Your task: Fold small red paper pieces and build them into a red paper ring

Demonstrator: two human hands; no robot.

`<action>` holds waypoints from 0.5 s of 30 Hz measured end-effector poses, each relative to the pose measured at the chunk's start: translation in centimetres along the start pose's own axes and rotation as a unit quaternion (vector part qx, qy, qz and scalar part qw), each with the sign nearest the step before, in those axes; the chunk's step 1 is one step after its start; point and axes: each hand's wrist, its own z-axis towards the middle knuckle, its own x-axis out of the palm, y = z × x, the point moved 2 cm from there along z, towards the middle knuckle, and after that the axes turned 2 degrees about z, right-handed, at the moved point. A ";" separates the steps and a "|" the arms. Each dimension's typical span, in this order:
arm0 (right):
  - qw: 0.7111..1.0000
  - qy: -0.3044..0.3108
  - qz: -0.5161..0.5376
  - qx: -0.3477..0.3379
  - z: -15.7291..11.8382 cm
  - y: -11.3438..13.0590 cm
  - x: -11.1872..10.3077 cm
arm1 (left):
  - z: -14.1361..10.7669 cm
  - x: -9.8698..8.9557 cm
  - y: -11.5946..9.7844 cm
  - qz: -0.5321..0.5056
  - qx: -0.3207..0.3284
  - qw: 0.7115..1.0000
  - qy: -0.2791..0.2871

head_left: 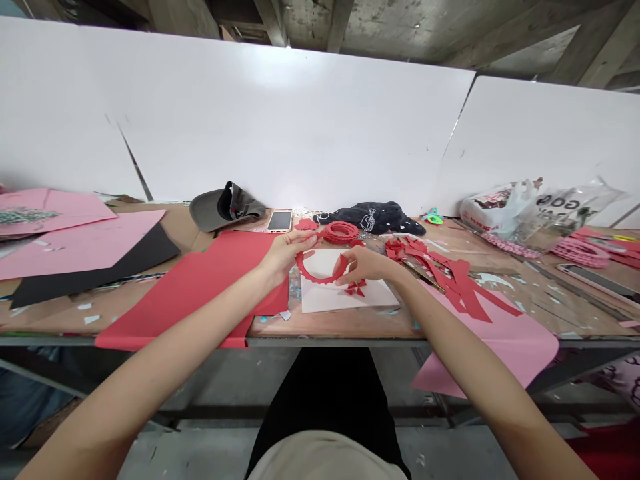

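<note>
Between both hands is a curved red paper band point(323, 280) with a notched edge, held above a white sheet point(345, 300). My left hand point(289, 252) pinches its left end between thumb and fingers. At the band's right end, my right hand point(367, 264) has its fingers closed on the paper. Just behind the hands lies a stack of red notched rings point(341, 232). Small folded red pieces point(355, 288) rest on the white sheet below my right hand.
Red sheets point(200, 287) lie to the left, with a phone point(279, 221) and grey cap point(220, 205) behind. Red strips point(463, 287) and a pink sheet point(525, 333) lie on the right. Farther right are plastic bags point(500, 203). A white panel point(280, 127) stands behind the table.
</note>
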 end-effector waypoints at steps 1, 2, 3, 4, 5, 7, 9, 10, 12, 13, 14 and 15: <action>1.000 -0.007 -0.001 -0.010 0.1 -0.1 -0.1 | 0.0 0.0 0.0 0.001 -0.005 1.000 -0.003; 1.000 -0.010 -0.005 -0.015 0.1 -0.1 -0.3 | 0.0 -0.1 0.0 0.007 -0.009 1.000 -0.010; 1.000 -0.008 -0.011 -0.016 0.1 -0.2 -0.5 | 0.0 -0.2 0.0 0.018 -0.011 1.000 -0.016; 1.000 -0.005 -0.018 -0.016 0.0 -0.3 -0.7 | 0.0 -0.2 0.0 0.034 -0.010 0.999 -0.021; 1.000 -0.011 -0.026 -0.013 -0.2 -0.5 -1.1 | -0.1 -0.2 0.0 0.052 -0.005 0.998 -0.023; 0.997 -0.054 -0.050 0.004 -0.3 -0.8 -1.8 | -0.2 -0.2 -0.1 0.084 0.013 0.996 -0.023; 0.990 -0.106 -0.084 0.024 -0.3 -1.4 -2.3 | -0.3 -0.2 -0.3 0.109 0.029 0.994 -0.015; 0.988 -0.113 -0.102 0.029 -0.2 -1.6 -2.4 | -0.3 -0.1 -0.3 0.123 0.035 0.992 -0.011; 0.987 -0.094 -0.126 0.028 0.1 -2.1 -2.2 | -0.4 0.0 -0.5 0.154 0.047 0.987 -0.008; 0.988 -0.083 -0.129 0.026 0.2 -2.3 -2.0 | -0.4 0.0 -0.5 0.167 0.054 0.984 -0.009; 0.989 -0.075 -0.128 0.025 0.4 -2.5 -1.9 | -0.4 0.0 -0.5 0.176 0.061 0.982 -0.011; 0.989 -0.072 -0.124 0.025 0.5 -2.6 -1.7 | -0.3 0.0 -0.4 0.182 0.068 0.981 -0.015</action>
